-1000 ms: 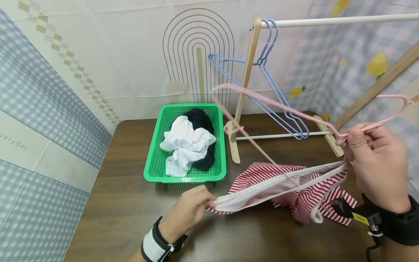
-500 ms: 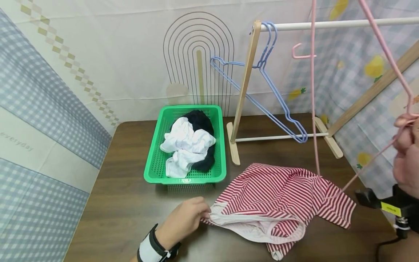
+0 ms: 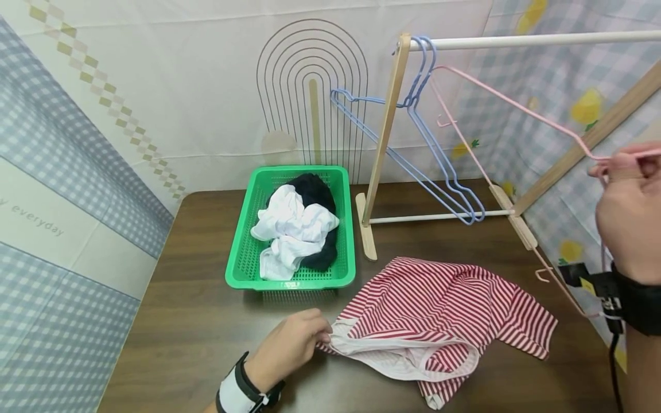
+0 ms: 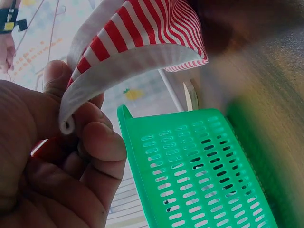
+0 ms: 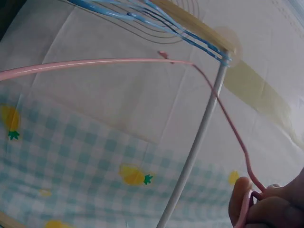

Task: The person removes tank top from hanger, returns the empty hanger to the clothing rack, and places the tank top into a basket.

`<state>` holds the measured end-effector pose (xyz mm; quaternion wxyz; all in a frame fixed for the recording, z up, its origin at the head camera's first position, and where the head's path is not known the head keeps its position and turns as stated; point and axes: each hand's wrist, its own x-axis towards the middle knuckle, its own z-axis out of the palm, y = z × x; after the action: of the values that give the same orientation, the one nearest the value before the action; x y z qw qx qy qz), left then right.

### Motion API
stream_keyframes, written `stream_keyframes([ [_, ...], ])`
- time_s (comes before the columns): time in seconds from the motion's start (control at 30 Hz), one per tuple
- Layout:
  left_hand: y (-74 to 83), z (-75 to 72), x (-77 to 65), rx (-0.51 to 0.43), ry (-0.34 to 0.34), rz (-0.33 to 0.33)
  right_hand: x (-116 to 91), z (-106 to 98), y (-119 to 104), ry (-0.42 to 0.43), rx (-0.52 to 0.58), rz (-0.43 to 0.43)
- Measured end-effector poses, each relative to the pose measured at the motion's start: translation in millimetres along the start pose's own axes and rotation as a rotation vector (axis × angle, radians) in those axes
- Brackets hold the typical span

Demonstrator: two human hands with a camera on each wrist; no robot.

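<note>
A red-and-white striped shirt lies on the table, its white-lined hem facing the front. My left hand pinches the hem at the shirt's left corner. In the left wrist view, the lined hem is folded between thumb and fingers. Off to the right and above the table, my right hand grips a pink clothes hanger near its neck. The hanger is apart from the shirt, one end pointing toward the rack. In the right wrist view, its pink wire runs left from the fingers.
A green basket holds white cloth and black cloth behind my left hand. Blue hangers hang from the rack's white rod, beside its wooden post. Patterned curtains surround the table.
My right hand has let go of the shirt and drawn the pink hanger out to the right, turning it. The hem has dropped to the table; my left hand still pinches its left corner.
</note>
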<state>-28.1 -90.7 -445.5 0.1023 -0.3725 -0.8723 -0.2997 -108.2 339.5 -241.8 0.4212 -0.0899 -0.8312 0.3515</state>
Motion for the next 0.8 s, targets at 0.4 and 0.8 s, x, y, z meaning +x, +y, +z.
stream_keyframes([
  [0.4,3.2,5.1,3.2,0.047,0.002,0.009,51.7,60.3,-53.8,-0.192,-0.012,-0.096],
  [0.8,7.1,8.0,4.6,0.036,-0.033,-0.020,69.4,112.8,-80.7,-0.361,-0.080,-0.241],
])
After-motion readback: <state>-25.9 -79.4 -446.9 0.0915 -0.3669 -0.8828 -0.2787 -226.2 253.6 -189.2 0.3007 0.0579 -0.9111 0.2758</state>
